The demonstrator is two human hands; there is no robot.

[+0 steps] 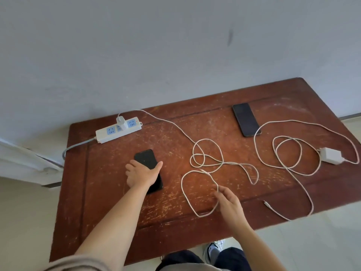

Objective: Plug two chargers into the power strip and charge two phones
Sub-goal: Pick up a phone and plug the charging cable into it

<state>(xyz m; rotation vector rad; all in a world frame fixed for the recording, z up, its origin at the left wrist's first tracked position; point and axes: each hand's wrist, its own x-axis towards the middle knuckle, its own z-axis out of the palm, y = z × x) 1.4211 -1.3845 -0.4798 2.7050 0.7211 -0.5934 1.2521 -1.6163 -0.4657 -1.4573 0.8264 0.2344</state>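
Observation:
A white power strip point(118, 131) lies at the table's back left, with one white charger point(121, 121) plugged into it. Its braided cable point(207, 165) runs right and coils in the middle of the table. My left hand point(141, 175) grips a black phone point(146, 159) lying on the table. My right hand point(228, 204) pinches a loop of that cable between thumb and fingers. A second black phone point(246, 119) lies at the back right. The second white charger point(331, 155) lies unplugged at the right edge, and its cable point(289, 153) ends in a loose connector point(266, 203).
The worn brown wooden table point(175, 227) stands against a grey wall. The strip's grey cord point(76, 146) drops off the left edge. My knees and a shoe point(213, 251) show below the near edge. A white ledge point(25, 165) sits to the left.

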